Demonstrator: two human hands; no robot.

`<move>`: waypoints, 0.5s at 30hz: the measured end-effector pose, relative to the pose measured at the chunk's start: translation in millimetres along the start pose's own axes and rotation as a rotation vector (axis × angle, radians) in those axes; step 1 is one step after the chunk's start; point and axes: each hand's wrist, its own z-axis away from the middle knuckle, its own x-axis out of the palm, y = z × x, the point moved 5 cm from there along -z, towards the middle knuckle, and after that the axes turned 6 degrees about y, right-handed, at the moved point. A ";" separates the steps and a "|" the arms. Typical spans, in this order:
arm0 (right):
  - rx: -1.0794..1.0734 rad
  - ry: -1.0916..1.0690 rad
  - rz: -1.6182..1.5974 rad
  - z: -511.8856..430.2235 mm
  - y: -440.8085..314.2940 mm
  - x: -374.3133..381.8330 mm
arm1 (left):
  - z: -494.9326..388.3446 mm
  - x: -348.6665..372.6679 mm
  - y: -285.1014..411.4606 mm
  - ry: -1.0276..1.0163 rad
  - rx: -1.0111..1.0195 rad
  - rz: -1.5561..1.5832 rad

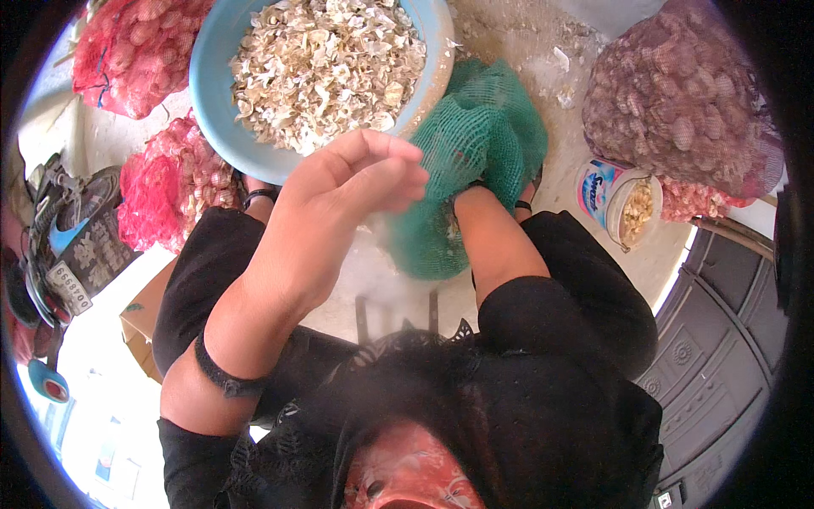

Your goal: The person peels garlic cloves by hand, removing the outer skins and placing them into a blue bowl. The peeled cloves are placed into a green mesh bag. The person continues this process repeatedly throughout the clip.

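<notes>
My left hand (356,172) is raised in front of me, its fingers curled towards the thumb; whether anything lies between them is hidden. A green mesh sack (489,127) lies on the floor between my feet. My right forearm reaches into it, so the right hand is hidden by the mesh. Beyond my left hand stands a wide blue plastic basin (213,121), holding a heap of pale, dry flakes (324,63) that look like peeled skins or shells. The near side of the sack touches the basin's right side.
Red mesh sacks of bulbs (143,51) (184,184) stand at the left. At the right are a large dark mesh sack (674,102), a small pail (594,191) of pale pieces and a metal gate (712,343). A cardboard box (143,318) and a motorcycle (76,223) are at the left.
</notes>
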 end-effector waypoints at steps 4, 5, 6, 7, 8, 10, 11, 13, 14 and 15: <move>0.022 -0.080 0.082 19.1 19.1 0.7 | 5.6 -0.9 3.3 -0.029 0.049 -0.010; 0.031 -0.096 0.099 24.0 25.0 -2.4 | 6.9 -0.9 5.1 -0.041 0.066 -0.010; 0.025 -0.111 0.111 28.2 29.0 -6.6 | 8.0 -0.9 6.8 -0.050 0.081 -0.012; 0.022 -0.126 0.121 33.3 32.9 -11.5 | 9.2 -0.8 8.9 -0.060 0.099 -0.012; 0.019 -0.137 0.114 38.0 35.9 -17.7 | 10.2 -0.5 11.4 -0.072 0.120 -0.013; -0.003 -0.149 0.089 49.9 35.9 -30.2 | 11.4 0.5 16.2 -0.097 0.155 -0.021; -0.019 -0.155 0.053 56.6 33.9 -37.5 | 12.1 0.3 18.1 -0.101 0.160 -0.031; -0.057 -0.165 -0.045 70.6 25.7 -54.7 | 13.7 -0.6 23.4 -0.101 0.204 -0.054; -0.040 -0.140 -0.178 78.8 21.5 -65.9 | 14.3 -1.2 26.0 -0.097 0.226 -0.065; -0.096 -0.217 -0.190 90.4 15.6 -73.5 | 15.2 -1.7 28.2 -0.093 0.246 -0.076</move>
